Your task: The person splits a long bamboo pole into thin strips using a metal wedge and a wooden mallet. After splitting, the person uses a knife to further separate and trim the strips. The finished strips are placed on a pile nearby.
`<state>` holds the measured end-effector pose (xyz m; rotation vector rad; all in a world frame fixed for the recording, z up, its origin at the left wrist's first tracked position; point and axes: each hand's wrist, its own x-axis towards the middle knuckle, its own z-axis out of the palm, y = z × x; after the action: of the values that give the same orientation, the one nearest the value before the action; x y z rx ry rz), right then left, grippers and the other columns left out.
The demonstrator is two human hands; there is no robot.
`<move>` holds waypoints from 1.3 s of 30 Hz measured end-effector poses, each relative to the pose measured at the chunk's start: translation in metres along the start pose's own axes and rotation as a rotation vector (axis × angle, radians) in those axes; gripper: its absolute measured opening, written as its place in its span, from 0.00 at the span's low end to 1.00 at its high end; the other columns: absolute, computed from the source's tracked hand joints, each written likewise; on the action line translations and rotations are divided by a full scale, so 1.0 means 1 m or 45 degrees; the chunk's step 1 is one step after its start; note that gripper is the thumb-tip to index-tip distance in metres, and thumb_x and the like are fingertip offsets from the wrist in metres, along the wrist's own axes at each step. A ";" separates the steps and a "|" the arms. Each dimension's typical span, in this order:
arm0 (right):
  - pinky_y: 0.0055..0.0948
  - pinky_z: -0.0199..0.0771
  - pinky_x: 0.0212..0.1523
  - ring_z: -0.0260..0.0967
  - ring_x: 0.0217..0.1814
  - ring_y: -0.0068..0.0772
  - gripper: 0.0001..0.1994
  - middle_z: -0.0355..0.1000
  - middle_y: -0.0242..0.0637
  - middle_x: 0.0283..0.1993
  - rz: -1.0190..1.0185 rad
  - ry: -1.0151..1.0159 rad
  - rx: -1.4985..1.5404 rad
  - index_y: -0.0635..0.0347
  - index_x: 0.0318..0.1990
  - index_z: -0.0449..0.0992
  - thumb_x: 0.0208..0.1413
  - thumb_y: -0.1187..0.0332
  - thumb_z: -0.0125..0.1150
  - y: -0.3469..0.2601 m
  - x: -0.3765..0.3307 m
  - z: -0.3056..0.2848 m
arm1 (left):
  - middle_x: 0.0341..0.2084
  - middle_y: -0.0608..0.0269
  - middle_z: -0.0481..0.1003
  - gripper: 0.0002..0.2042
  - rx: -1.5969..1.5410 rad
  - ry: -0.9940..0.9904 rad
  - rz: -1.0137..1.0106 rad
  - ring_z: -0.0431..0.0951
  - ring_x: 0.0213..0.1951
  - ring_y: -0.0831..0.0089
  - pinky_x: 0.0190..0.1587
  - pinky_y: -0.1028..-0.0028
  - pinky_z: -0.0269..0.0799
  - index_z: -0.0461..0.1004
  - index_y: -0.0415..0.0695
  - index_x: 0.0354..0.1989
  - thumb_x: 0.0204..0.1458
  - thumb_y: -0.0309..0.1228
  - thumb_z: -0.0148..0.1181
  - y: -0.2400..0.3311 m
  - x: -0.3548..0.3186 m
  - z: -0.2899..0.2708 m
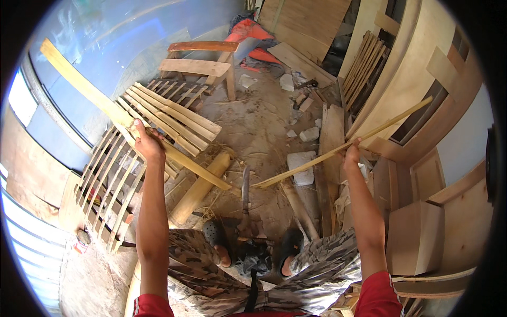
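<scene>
The left hand is wrapped around a wide bamboo strip, the right hand around a thinner strip; both slope down toward a blade between the hands. They look light, springy and sharp-edged, best gripped mid-length.

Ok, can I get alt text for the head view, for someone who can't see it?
A person's left hand holds a long bamboo strip, the right hand another strip. A curved blade shows between the strips' inner ends, with a bamboo pole to its left and a wooden bench beyond.
</scene>
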<state>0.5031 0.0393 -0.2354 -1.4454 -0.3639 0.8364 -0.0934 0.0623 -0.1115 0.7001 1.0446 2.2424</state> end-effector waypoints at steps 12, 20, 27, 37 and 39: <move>0.45 0.73 0.55 0.62 0.64 0.48 0.39 0.53 0.50 0.69 0.328 0.028 -0.034 0.58 0.69 0.52 0.62 0.35 0.36 0.110 -0.003 -0.025 | 0.17 0.61 0.70 0.21 0.005 -0.125 0.112 0.69 0.18 0.73 0.20 0.74 0.67 0.71 0.40 0.24 0.55 0.47 0.64 -0.015 -0.020 0.006; 0.38 0.75 0.48 0.69 0.54 0.42 0.35 0.68 0.46 0.56 0.513 -0.046 -0.596 0.61 0.62 0.65 0.63 0.38 0.42 0.196 -0.031 -0.026 | 0.18 0.62 0.67 0.24 0.129 -0.151 0.032 0.68 0.21 0.72 0.25 0.73 0.67 0.66 0.43 0.24 0.55 0.52 0.61 0.005 -0.038 0.024; 0.38 0.76 0.33 0.73 0.35 0.40 0.29 0.74 0.45 0.36 0.444 -0.982 -1.103 0.66 0.49 0.75 0.57 0.45 0.59 0.342 -0.129 0.002 | 0.19 0.62 0.66 0.25 0.195 -0.100 -0.053 0.68 0.21 0.71 0.24 0.72 0.68 0.67 0.41 0.32 0.55 0.54 0.59 -0.004 -0.037 0.032; 0.44 0.69 0.47 0.72 0.47 0.48 0.29 0.75 0.49 0.42 0.327 -0.805 -1.206 0.66 0.43 0.75 0.49 0.45 0.68 0.447 -0.230 0.073 | 0.18 0.60 0.65 0.30 0.337 -0.052 -0.176 0.67 0.19 0.68 0.25 0.68 0.68 0.66 0.41 0.24 0.52 0.61 0.57 -0.037 -0.045 0.043; 0.44 0.68 0.50 0.72 0.48 0.49 0.27 0.74 0.49 0.45 0.310 -0.677 -1.192 0.66 0.44 0.74 0.50 0.48 0.68 0.461 -0.226 0.069 | 0.17 0.60 0.66 0.31 0.361 -0.108 -0.163 0.69 0.19 0.68 0.26 0.68 0.70 0.67 0.41 0.24 0.51 0.62 0.57 -0.044 -0.047 0.049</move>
<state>0.1742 -0.1069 -0.6079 -2.1349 -1.1032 1.3475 -0.0164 0.0793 -0.1297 0.8134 1.3406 1.9596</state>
